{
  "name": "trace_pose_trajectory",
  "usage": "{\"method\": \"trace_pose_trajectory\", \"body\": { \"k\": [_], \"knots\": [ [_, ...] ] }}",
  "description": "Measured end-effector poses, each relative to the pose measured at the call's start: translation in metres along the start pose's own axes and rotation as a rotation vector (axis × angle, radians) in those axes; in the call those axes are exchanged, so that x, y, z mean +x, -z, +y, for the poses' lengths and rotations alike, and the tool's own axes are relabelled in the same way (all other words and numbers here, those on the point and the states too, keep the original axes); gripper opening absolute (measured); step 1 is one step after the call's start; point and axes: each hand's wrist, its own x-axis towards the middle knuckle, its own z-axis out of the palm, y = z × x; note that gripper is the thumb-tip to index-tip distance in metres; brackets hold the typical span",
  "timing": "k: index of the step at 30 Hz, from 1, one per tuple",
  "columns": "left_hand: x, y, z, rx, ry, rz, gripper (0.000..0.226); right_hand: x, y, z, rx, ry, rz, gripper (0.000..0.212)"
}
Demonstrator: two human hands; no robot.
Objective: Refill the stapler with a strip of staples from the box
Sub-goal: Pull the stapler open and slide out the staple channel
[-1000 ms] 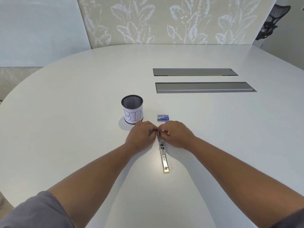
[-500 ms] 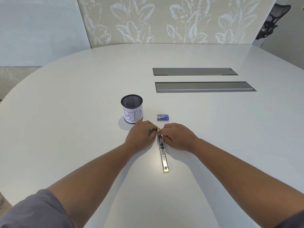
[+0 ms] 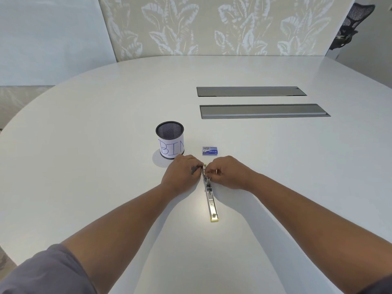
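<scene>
The stapler [image 3: 211, 200] lies opened out flat on the white table, its metal arm running toward me and ending in a yellow tip. Both hands meet at its far end. My left hand [image 3: 180, 172] grips the far part of the stapler from the left, fingers curled over it. My right hand [image 3: 227, 171] pinches at the same end from the right, and something small and pale shows between its fingers; I cannot tell what it is. The small blue staple box [image 3: 210, 151] sits closed just beyond my hands.
A black mesh cup [image 3: 170, 143] with a paper label reading "BIN" stands left of the box, close to my left hand. Two long grey cable hatches [image 3: 263, 111] are set into the table farther back. A black office chair [image 3: 347, 26] stands at the far right.
Almost nothing has moved. My right hand's fingers have shifted slightly at the stapler's far end; the stapler, box and cup stay where they were.
</scene>
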Motion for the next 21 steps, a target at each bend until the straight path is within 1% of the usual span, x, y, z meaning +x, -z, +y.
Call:
{"method": "trace_pose_trajectory", "body": {
  "k": [3, 8, 12, 16, 21],
  "knots": [
    [0.0, 0.0, -0.001, -0.009, 0.008, 0.005, 0.027, 0.006, 0.006, -0.002, 0.046, -0.063, -0.051, 0.009],
    [-0.001, 0.001, 0.0, -0.002, -0.002, -0.006, 0.033, 0.017, 0.018, -0.013, -0.024, -0.103, -0.136, 0.014],
    [-0.001, 0.003, 0.002, -0.006, 0.0, -0.011, 0.026, 0.021, 0.023, -0.017, -0.02, -0.147, -0.185, 0.013],
    [-0.002, 0.003, 0.003, -0.006, 0.002, -0.02, 0.027, 0.024, 0.025, -0.02, 0.023, -0.213, -0.239, 0.012],
    [-0.002, 0.003, 0.001, 0.001, 0.007, -0.039, 0.029, 0.03, 0.023, -0.023, 0.05, -0.283, -0.253, 0.015]
  ]
}}
